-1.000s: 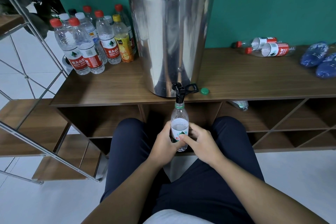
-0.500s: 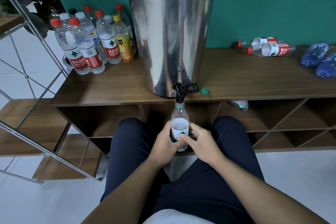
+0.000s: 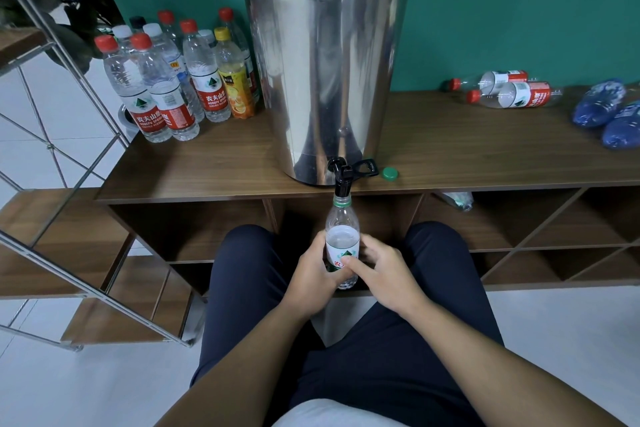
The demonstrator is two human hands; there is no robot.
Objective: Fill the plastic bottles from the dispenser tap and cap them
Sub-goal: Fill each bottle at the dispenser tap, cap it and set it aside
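Observation:
A clear plastic bottle (image 3: 342, 229) with a green neck ring and white label stands upright, uncapped, its mouth right under the black tap (image 3: 343, 180) of the steel dispenser (image 3: 325, 80). Water fills it to about the top of the label. My left hand (image 3: 311, 274) wraps its lower left side and my right hand (image 3: 382, 270) holds its lower right, thumb across the label. A loose green cap (image 3: 390, 173) lies on the wooden shelf top (image 3: 485, 156), just right of the tap lever.
Several capped bottles (image 3: 162, 94) stand at the shelf's back left. Two red-capped bottles (image 3: 512, 94) lie on their sides at the back right, beside crumpled blue bottles (image 3: 606, 114). A metal-framed stair (image 3: 69, 184) rises on the left. My knees flank the bottle.

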